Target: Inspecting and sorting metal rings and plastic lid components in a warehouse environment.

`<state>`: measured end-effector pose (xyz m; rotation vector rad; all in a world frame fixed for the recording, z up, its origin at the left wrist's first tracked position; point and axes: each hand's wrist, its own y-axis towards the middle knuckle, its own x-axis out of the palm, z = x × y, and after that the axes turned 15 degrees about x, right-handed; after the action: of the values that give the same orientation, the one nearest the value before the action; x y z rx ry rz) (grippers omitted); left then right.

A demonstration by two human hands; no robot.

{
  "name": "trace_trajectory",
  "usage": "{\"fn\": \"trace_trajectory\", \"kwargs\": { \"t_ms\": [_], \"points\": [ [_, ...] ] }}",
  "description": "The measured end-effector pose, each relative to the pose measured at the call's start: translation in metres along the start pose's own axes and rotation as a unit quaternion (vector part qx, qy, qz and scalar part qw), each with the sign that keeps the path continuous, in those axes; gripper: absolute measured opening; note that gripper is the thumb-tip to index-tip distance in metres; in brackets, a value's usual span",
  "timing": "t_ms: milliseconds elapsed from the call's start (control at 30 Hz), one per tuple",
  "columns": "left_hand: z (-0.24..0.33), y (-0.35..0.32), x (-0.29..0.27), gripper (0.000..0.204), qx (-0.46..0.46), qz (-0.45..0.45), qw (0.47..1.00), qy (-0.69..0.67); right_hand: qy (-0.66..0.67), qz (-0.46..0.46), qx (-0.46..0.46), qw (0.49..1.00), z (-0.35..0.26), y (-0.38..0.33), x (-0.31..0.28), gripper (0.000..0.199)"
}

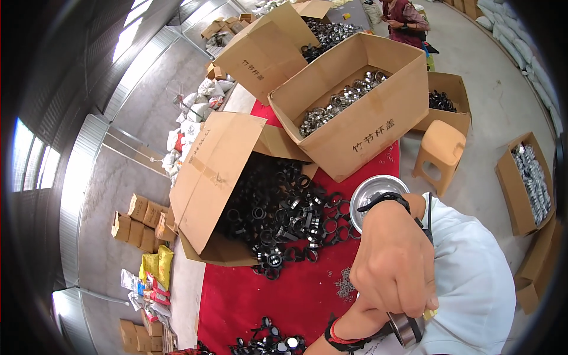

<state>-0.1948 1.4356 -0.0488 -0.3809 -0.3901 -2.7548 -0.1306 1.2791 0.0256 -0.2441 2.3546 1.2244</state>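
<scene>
My right hand (393, 260) reaches in from the right, a black band round its wrist. Its fingers are curled closed, and a small yellow bit shows at their tips; the rest of what they grip is hidden. Below it, my left hand (361, 319), with red and black bracelets, comes up from the lower edge. Its fingers are mostly covered, but a dark, shiny ring-shaped band (405, 329) sticks out from its grip, close under the right fingers. Beside the hands, a small pile of little metal pieces (345, 285) lies on the red cloth (254, 305).
A metal bowl (358, 204) stands just beyond my right wrist. An open carton (207, 177) spills black rings (296, 216) onto the cloth. Behind it stands a carton (367, 133) of silvery rings. More black parts (269, 340) lie near the lower edge. An orange stool (441, 151) and a person (405, 23) are further off.
</scene>
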Motion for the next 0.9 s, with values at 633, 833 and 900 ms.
{"fn": "trace_trajectory", "kwargs": {
  "t_ms": [633, 833, 900],
  "points": [
    [0.026, 0.007, -0.03, 0.032, 0.16, 0.312, 0.924, 0.151, 0.069, 0.402, 0.312, 0.858, 0.044, -0.093, -0.063, 0.044],
    [0.018, -0.007, -0.046, 0.024, 0.0, 0.19, 0.973, 0.132, 0.176, 0.498, 0.372, 0.764, 0.086, -0.159, -0.079, 0.029],
    [0.03, 0.013, -0.044, 0.033, -0.026, 0.094, 0.984, 0.146, 0.166, 0.512, 0.385, 0.749, 0.084, -0.16, -0.08, 0.029]
  ]
}}
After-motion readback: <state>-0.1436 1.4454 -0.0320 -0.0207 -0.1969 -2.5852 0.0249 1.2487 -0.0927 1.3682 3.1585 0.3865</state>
